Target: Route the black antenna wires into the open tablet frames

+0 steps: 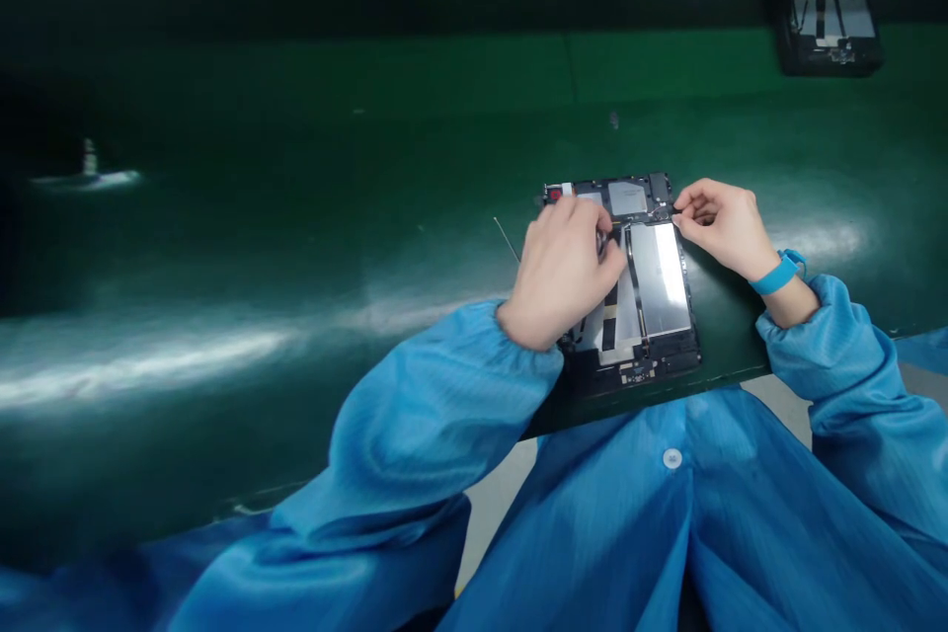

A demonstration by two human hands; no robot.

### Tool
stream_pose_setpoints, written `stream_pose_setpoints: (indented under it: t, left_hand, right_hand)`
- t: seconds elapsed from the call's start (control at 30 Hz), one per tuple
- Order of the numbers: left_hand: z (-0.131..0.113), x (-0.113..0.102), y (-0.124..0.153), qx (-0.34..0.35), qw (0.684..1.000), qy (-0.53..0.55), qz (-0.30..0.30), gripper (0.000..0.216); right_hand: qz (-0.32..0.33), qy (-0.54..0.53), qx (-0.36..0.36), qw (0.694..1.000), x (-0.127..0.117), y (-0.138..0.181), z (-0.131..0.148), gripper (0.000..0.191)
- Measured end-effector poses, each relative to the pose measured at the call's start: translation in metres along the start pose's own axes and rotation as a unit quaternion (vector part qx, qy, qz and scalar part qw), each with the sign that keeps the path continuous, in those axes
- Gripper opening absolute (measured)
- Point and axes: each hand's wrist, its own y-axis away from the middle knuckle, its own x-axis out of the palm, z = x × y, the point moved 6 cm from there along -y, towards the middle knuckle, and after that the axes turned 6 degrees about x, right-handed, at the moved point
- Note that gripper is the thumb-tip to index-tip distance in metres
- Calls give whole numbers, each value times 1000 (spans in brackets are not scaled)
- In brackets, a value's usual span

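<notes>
An opened tablet (663, 276) lies on the green work surface in front of me, its silvery battery and dark ribbon cables exposed. Over its left half is my left hand (563, 267), fingers curled, thumb and forefinger close together around something dark and shiny that is mostly hidden. From behind that hand a thin metal rod (507, 239) sticks out to the upper left; its other end is covered. My right hand (722, 222) pinches at the tablet's upper right edge, and whatever lies between its fingertips is too small to make out.
A stack of similar opened tablets (836, 5) stands at the far right. A small blurred object (614, 120) lies beyond the tablet. Toward me the green table (296, 217) ends at its front edge. At the far left is a bright blurred item (90, 176).
</notes>
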Motion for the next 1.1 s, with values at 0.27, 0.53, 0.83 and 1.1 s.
stream_pose_setpoints:
  t: [0.27, 0.53, 0.83, 1.1]
  left_hand:
    - [-14, 13, -48, 145, 985, 88, 16, 22]
    - [-6, 14, -61, 131, 984, 117, 36, 22]
    - [-20, 13, -62, 118, 991, 57, 39, 22]
    - [-31, 13, -64, 193, 976, 97, -13, 22]
  right_hand:
    - [13, -11, -1, 1000, -5, -3, -1, 9]
    - [28, 7, -6, 1000, -12, -2, 2, 8]
    - [15, 4, -7, 1000, -23, -5, -4, 9]
    - [-32, -64, -25, 997, -10, -13, -2, 20]
